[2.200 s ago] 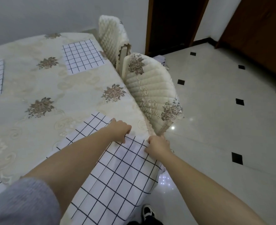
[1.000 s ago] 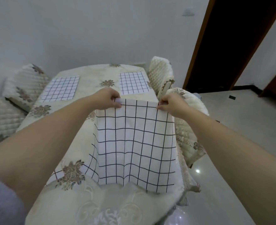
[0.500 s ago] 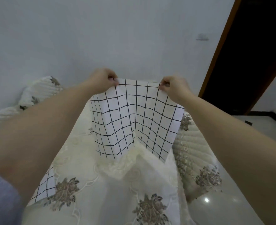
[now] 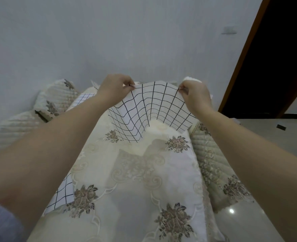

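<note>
Between left hand (image 4: pixel 115 88), right hand (image 4: pixel 195 96): cloth (image 4: pixel 153 105)

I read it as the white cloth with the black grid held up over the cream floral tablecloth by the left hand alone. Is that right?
Not quite: both hands hold it. In the head view the left hand pinches one top corner of the white cloth with the black grid and the right hand pinches the other. It is held up over the cream floral tablecloth, as you said.

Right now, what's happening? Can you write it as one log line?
left hand: pinches mat corner | right hand: pinches other top corner | mat: held up, sagging in the middle | under it: table
</note>
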Tool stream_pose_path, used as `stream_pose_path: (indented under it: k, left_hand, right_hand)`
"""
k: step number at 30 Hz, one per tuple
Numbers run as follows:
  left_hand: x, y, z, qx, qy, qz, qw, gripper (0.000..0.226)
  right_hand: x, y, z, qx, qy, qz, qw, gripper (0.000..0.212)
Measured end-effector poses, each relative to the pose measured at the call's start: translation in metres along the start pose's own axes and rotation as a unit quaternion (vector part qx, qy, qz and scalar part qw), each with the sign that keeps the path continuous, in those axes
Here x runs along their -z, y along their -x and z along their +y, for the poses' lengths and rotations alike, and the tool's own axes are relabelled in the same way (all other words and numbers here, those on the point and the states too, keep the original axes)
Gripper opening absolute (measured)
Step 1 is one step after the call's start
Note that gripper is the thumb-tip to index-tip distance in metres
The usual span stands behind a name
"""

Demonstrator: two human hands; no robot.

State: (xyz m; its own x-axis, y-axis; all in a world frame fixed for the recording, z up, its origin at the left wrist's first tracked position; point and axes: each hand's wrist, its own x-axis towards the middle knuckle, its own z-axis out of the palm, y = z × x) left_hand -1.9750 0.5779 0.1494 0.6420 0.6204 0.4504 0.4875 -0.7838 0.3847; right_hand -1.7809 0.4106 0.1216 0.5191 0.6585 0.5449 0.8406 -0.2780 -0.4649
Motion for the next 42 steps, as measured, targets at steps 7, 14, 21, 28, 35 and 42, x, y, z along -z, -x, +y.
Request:
stream_pose_path:
  k: [7, 14, 21, 28, 35, 42]
  left_hand:
    - [-0.03, 0.054, -0.01, -0.001, 0.021, -0.066, 0.998, 0.015]
    - [-0.079, 0.11, -0.025, 0.049, 0.062, -0.135, 0.988, 0.014]
    - [-0.113, 0.152, -0.033, 0.081, 0.093, -0.177, 0.977, 0.014]
    - [-0.144, 0.186, -0.042, 0.097, 0.121, -0.213, 0.965, 0.014]
    - [-0.166, 0.216, -0.051, 0.097, 0.111, -0.271, 0.951, 0.028]
    - [-0.178, 0.246, -0.057, 0.142, 0.112, -0.329, 0.927, 0.086]
  right_hand:
    - [-0.022, 0.05, 0.014, -0.051, -0.008, -0.051, 0.997, 0.018]
    - [-0.051, 0.104, 0.038, -0.083, 0.018, -0.126, 0.988, 0.017]
    - [-0.074, 0.149, 0.058, -0.109, 0.015, -0.179, 0.978, 0.013]
    - [-0.087, 0.187, 0.069, -0.127, 0.04, -0.234, 0.963, 0.016]
    - [-0.098, 0.221, 0.073, -0.17, 0.044, -0.289, 0.941, 0.018]
    - [-0.109, 0.255, 0.079, -0.193, 0.042, -0.341, 0.919, 0.008]
